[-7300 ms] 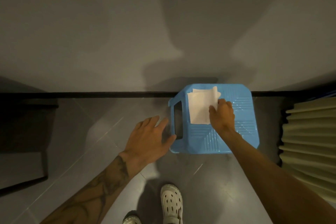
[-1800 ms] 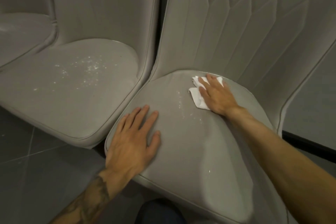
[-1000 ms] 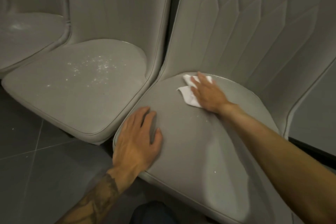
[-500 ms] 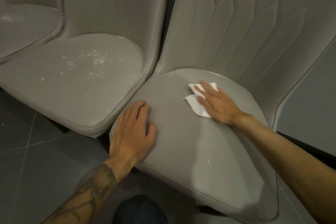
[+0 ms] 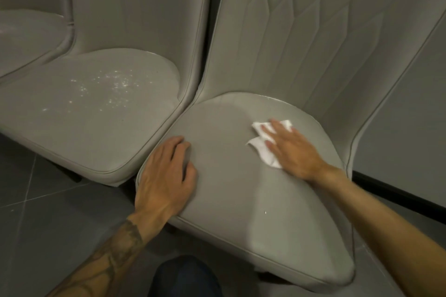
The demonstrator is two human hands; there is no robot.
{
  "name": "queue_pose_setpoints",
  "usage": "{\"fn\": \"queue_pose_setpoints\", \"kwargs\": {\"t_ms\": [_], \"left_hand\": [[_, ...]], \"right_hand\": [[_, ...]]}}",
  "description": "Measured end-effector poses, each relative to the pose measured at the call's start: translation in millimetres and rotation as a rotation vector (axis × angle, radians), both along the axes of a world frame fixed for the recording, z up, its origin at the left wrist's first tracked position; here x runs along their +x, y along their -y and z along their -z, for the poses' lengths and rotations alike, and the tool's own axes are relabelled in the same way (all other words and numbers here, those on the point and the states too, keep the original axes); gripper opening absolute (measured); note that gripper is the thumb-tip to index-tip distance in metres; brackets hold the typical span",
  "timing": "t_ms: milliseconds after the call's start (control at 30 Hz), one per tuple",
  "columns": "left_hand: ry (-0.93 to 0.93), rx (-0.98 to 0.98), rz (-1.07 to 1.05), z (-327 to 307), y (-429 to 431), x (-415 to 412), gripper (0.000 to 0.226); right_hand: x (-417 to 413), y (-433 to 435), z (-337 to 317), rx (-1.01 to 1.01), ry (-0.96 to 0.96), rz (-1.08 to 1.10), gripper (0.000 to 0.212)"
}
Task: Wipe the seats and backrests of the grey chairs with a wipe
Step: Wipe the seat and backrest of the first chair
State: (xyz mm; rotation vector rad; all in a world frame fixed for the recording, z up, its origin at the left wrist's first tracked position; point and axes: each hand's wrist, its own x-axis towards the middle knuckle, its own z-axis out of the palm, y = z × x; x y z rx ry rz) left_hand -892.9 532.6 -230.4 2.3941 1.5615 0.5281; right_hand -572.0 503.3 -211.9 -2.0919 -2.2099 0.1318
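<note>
A row of grey padded chairs fills the view. On the seat of the right chair (image 5: 241, 188) lies a crumpled white wipe (image 5: 261, 144), pressed flat under my right hand (image 5: 292, 149). My left hand (image 5: 166, 178) rests palm down on that seat's front left corner, fingers spread, holding nothing. The right chair's quilted backrest (image 5: 313, 43) carries a white smear near its top. The middle chair's seat (image 5: 96, 108) is sprinkled with white specks. A third seat (image 5: 26, 34) shows at the far left.
Dark grey floor tiles (image 5: 36, 224) lie in front of the chairs. A grey wall with a black skirting strip (image 5: 398, 190) runs behind the right chair. My knee in dark cloth (image 5: 185, 277) shows at the bottom edge.
My right hand has slid the wipe toward the right and front of the seat. My left hand has stayed on the seat's front left corner. The view has shifted slightly.
</note>
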Motion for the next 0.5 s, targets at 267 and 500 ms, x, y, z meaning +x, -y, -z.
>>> {"fn": "queue_pose_setpoints", "kwargs": {"t_ms": [267,500], "left_hand": [[0.008,0.005,-0.008,-0.8,0.3,1.8,0.051],[-0.007,0.027,-0.013,0.7,0.8,3.2,0.052]], "right_hand": [[-45.2,9.6,1.2,-0.043,-0.059,-0.135,0.053],[-1.1,101.2,-8.3,-0.123,-0.226,-0.003,0.051]]}}
